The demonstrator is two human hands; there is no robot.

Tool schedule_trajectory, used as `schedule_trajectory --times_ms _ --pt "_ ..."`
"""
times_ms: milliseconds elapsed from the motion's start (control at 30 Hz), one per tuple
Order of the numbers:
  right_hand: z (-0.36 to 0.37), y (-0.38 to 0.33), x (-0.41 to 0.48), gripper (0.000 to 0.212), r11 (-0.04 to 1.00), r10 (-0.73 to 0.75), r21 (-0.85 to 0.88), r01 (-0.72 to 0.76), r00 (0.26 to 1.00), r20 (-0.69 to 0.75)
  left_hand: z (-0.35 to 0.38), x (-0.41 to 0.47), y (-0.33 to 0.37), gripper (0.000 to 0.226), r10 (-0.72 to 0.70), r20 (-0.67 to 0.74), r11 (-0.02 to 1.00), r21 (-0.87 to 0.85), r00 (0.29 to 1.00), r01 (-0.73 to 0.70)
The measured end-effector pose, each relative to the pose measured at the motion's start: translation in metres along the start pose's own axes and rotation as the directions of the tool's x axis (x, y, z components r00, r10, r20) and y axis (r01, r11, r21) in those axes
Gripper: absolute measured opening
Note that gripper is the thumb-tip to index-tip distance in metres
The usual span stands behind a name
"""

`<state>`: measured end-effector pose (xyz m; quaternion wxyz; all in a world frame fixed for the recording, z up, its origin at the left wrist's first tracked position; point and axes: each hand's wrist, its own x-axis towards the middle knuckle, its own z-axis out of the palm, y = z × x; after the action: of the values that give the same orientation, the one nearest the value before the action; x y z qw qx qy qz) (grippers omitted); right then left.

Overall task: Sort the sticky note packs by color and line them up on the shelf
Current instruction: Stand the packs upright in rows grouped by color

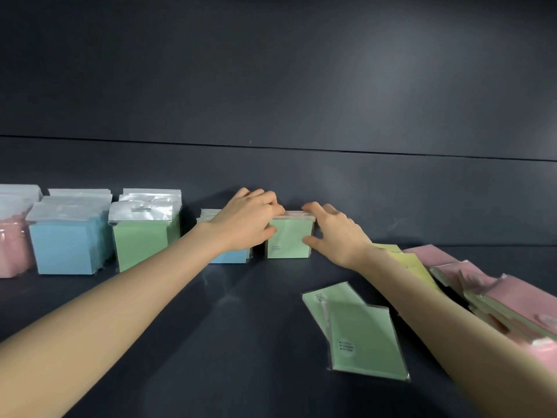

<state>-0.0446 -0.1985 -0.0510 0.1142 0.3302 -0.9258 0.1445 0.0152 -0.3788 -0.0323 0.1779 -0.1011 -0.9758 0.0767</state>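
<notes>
Far out to the left of the left hand (250, 221), at the frame's edge, pink packs (12, 245) stand on the dark shelf (226, 327). Next toward the hand is a row of blue packs (64, 245), upright with silvery header flaps. A row of green packs (141, 239) stands just beside them in the same way. Right behind the left wrist and partly hidden by it, a shorter blue pack (229, 256) stands with pale green tops showing at its back. The left hand reaches forward with its fingers curled over the top left edge of the upright green stack (289, 238) and its thumb pressed to the front face, gripping it. This stack stands on the shelf between the two hands, close to the back wall (271, 86), with its front face toward the camera. The right hand (334, 233) holds the stack's other side, with fingers bent over the top right corner and the thumb stretched down along the right edge of the front face. On the near side of the right forearm, two flat green packs (361, 333) lie on the shelf and overlap each other. Just beyond the forearm to the right, yellow packs (416, 263) lie flat, partly covered by the arm. Farther right again, a loose pile of pink packs (512, 297) is spread out to the frame's edge, with pale green edges showing among them.
</notes>
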Motion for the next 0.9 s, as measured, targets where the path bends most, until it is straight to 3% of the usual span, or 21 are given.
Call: schedule_trajectory --times_ms 233,467,700,900 --pt "-0.013 0.002 -0.014 0.045 0.997 0.018 0.078 -0.014 0.998 -0.054 -0.009 -0.006 0.006 0.04 -0.075 -0.073 0.994 -0.08 0.995 0.069" --pt "-0.032 0.017 -0.058 0.04 0.982 0.019 0.191 -0.014 0.999 -0.027 -0.02 -0.034 0.039 0.033 -0.164 -0.115 0.939 -0.322 0.98 0.119" --pt "-0.048 0.029 -0.111 0.041 0.937 -0.005 0.343 -0.059 0.983 0.185 -0.016 -0.071 0.095 0.045 -0.246 0.095 0.791 -0.555 0.965 0.256" --pt "-0.044 0.034 -0.133 0.052 0.901 -0.071 0.424 -0.094 0.931 0.357 -0.009 -0.084 0.121 0.079 -0.324 0.376 0.696 -0.527 0.868 0.488"
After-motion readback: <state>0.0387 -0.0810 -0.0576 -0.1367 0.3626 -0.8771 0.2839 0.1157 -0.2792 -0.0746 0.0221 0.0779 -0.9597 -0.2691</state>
